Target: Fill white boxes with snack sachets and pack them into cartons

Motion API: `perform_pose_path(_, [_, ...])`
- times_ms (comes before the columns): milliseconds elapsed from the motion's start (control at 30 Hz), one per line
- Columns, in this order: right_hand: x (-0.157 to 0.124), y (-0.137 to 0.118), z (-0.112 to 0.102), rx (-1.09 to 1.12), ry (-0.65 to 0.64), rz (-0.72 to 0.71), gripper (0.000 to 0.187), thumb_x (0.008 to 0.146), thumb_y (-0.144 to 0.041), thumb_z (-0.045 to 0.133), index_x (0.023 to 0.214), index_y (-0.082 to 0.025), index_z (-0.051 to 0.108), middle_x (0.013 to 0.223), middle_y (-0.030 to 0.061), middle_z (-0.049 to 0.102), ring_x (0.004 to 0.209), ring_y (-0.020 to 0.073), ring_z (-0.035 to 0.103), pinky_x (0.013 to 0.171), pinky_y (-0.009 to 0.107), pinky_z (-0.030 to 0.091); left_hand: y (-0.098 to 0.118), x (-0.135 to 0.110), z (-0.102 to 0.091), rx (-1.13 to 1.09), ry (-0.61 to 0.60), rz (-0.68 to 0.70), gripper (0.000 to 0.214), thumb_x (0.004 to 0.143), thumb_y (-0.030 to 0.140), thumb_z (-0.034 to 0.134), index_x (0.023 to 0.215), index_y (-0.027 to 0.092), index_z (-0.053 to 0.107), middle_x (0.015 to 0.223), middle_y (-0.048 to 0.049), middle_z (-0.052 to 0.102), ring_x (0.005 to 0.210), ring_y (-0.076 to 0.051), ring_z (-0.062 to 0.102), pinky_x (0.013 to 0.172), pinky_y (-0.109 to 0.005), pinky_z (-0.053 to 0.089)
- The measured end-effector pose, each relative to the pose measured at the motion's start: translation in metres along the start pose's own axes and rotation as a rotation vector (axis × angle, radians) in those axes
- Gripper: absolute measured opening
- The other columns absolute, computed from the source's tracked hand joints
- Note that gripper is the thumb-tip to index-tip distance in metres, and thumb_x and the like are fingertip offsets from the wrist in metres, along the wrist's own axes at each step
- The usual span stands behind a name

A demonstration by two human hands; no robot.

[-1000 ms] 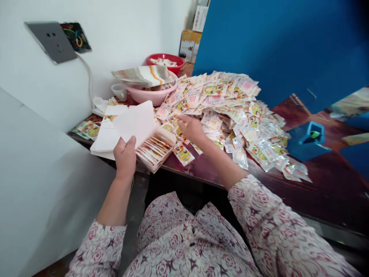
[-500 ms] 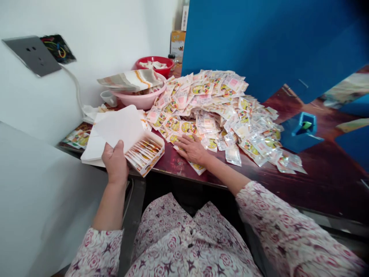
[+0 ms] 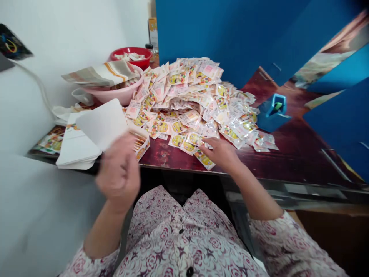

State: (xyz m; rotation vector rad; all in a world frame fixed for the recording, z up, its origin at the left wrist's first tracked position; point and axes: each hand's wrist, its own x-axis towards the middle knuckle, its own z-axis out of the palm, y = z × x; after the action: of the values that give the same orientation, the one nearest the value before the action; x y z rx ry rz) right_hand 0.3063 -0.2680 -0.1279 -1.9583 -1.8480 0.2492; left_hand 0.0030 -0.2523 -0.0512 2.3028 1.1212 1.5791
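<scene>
My left hand (image 3: 118, 169) is smeared by motion in front of a small open carton (image 3: 142, 149) packed with upright sachets; its fingers cannot be made out. The carton's white lid (image 3: 102, 121) stands folded back, and the hand hides part of the box. My right hand (image 3: 221, 152) is at the table's front edge, thumb and fingers apart, its fingertips by a few printed sachets (image 3: 204, 158). Behind it spreads a large heap of sachets (image 3: 184, 82) with yellow cartoon prints, hollowed in the middle.
White flattened cartons (image 3: 77, 144) lie stacked at the left. A pink basin (image 3: 127, 96) with folded packaging on top, a red basin (image 3: 148, 57) and a white cup (image 3: 83, 96) stand behind. A blue tape dispenser (image 3: 272, 111) is on the right, before a blue panel (image 3: 201, 27).
My left hand has come up and back from the carton's lid. My right hand has lifted from lying flat on the sachets and shifted right. The view has turned rightward.
</scene>
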Motion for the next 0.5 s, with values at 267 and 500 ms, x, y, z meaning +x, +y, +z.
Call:
perform_pose_path(267, [-0.029,0.002,0.01,-0.077,-0.198,0.23,0.031,0.092,-0.027,0.057,0.12,-0.014,0.066,0.115,0.0171,0.068,0.107,0.0312,0.064,0.09,0.039,0.049,-0.03,-0.01,0.136,0.173,-0.729,0.072,0.029,0.092,0.015,0.055,0.116,0.016,0.07,0.131,-0.0121,0.067,0.13,-0.029,0.057,0.112,-0.051,0.045])
perform_pose_path(500, [-0.023,0.041,0.007,0.528,-0.007,0.183,0.015,0.081,-0.024,0.063,0.094,-0.017,0.068,0.092,0.0059,0.072,0.084,0.0199,0.066,0.081,0.033,0.052,-0.02,-0.019,0.13,0.295,-0.786,0.104,0.019,0.095,0.023,0.054,0.093,0.016,0.072,0.119,-0.0106,0.071,0.118,-0.027,0.061,0.106,-0.044,0.046])
